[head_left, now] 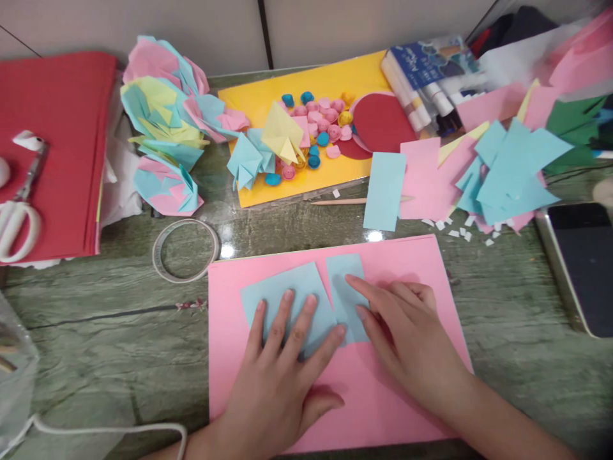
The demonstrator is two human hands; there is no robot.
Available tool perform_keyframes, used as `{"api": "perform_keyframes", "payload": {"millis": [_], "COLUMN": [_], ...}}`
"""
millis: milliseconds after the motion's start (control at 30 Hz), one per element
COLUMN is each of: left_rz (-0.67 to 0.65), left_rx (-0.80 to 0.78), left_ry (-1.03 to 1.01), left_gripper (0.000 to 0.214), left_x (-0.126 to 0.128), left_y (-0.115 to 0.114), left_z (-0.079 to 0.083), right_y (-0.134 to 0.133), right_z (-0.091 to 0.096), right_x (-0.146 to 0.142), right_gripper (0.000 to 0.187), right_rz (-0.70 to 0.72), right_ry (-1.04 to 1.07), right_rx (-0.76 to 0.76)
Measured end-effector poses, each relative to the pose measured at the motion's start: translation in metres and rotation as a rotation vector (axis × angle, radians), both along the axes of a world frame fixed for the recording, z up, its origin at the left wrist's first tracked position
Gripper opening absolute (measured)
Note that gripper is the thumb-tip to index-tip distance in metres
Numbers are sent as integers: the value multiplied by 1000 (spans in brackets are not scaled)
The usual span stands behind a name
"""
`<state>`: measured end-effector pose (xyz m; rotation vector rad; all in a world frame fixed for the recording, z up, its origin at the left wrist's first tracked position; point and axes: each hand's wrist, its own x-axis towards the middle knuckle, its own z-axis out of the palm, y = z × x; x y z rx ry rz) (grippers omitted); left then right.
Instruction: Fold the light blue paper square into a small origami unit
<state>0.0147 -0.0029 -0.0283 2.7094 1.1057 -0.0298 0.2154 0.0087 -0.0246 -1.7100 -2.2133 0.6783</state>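
Observation:
My left hand (282, 367) lies flat with its fingers spread over a larger light blue sheet of paper (282, 287), pressing it on the pink paper (402, 402). Beside that sheet is a narrower light blue strip of paper (342, 281), with a thin pink gap at the top between the two. My right hand (412, 326) touches the strip's right side, its index finger stretched out and its thumb apart below. Its other fingers are curled. The lower edge of the larger sheet is partly hidden by my left hand.
A tape roll (156, 252), red paper stack (71, 191) and scissors (19, 223) lie left. Behind are folded paper flowers (163, 108), a yellow sheet (258, 195) bearing small pieces, and a blue rectangle (383, 191). Blue scraps (517, 172) and a phone (582, 268) lie right.

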Motion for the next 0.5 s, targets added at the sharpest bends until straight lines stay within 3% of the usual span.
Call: {"api": "perform_keyframes", "payload": {"millis": [500], "left_rz": [14], "left_rx": [-1], "left_ry": [-5], "left_gripper": [68], "left_x": [0], "left_y": [0], "left_z": [0], "right_y": [-2], "right_z": [1], "right_x": [1], "right_gripper": [37], "right_rz": [13], "right_ry": [-15], "right_rx": [24]}}
